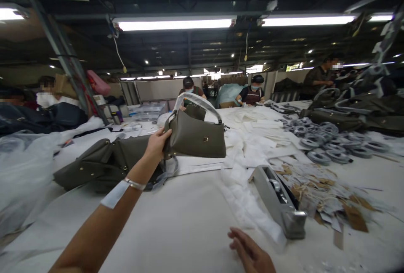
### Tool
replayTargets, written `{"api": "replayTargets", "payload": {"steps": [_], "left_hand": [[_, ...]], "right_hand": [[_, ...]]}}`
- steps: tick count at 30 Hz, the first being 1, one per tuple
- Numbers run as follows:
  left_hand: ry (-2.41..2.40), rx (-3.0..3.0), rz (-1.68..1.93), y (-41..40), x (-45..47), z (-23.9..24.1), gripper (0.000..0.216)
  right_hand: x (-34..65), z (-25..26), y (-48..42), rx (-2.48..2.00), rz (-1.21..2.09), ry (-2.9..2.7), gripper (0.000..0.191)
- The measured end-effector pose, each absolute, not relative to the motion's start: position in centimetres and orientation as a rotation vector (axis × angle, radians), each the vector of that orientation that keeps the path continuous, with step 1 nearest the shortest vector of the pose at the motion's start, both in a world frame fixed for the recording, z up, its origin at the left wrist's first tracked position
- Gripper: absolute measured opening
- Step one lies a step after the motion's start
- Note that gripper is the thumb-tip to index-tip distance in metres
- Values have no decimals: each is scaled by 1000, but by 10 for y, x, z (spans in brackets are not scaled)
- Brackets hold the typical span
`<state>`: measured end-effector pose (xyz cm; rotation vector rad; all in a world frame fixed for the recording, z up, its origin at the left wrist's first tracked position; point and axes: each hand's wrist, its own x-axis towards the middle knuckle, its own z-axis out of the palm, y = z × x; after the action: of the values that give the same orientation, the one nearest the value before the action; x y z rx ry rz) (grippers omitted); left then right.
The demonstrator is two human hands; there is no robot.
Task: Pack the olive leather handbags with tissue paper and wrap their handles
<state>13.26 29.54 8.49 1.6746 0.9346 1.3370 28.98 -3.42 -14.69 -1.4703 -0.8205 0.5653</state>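
Observation:
My left hand reaches out over the table and grips a dark olive handbag by its left side. The bag is held up above the table, its handle arched on top and covered in pale wrapping; a small gold fitting shows on its face. Beneath and left of my forearm lie more olive handbags, partly hidden by the arm. My right hand is low over the white table at the bottom of the view, holding nothing, its fingers slightly bent and apart from the thumb. Nearest to it is a grey tape dispenser.
Right of the dispenser is a pile of tags and paper scraps. Several coiled grey straps and olive bags lie beyond. White sheets cover the middle; clear plastic bunches at left. Co-workers are across the table.

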Motion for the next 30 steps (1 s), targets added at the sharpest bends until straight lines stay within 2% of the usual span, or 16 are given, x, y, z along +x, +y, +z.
{"api": "replayTargets", "payload": {"steps": [4, 7, 10, 12, 15, 17, 19, 21, 24, 26, 28, 30], "left_hand": [[868, 1452, 1210, 207, 78, 42, 53], [934, 1339, 1096, 147, 39, -11, 45], [1157, 1334, 999, 108, 3, -61, 44], [1298, 1342, 1020, 96, -22, -81, 48], [1477, 1407, 1146, 86, -54, -84, 53], [1477, 1646, 1188, 79, -64, -73, 49], [1290, 2055, 1072, 72, -61, -61, 44], [984, 2470, 789, 67, -50, -52, 48], [638, 2850, 350, 70, -28, -48, 74], [552, 2937, 200, 80, -18, -50, 87], [529, 2977, 139, 91, -13, -55, 86], [517, 3027, 104, 98, -12, -64, 73]], "right_hand": [[294, -114, -36, -1152, 670, -585, 65], [287, -91, -46, -908, 899, -561, 61], [285, -89, -66, -1097, 1065, -693, 64], [289, -94, -82, -1424, 983, -864, 59], [293, -94, -102, -1743, 454, -1148, 44], [286, -84, -108, -1731, 120, -1291, 34], [269, -69, -106, -1641, -34, -1473, 30], [249, -56, -95, -1554, -44, -1745, 37], [229, -50, -69, -1514, 64, -2150, 68], [226, -53, -49, -1562, 90, -2273, 80], [229, -56, -32, -1611, 70, -2322, 80], [233, -59, -22, -1631, 47, -2365, 76]]}}
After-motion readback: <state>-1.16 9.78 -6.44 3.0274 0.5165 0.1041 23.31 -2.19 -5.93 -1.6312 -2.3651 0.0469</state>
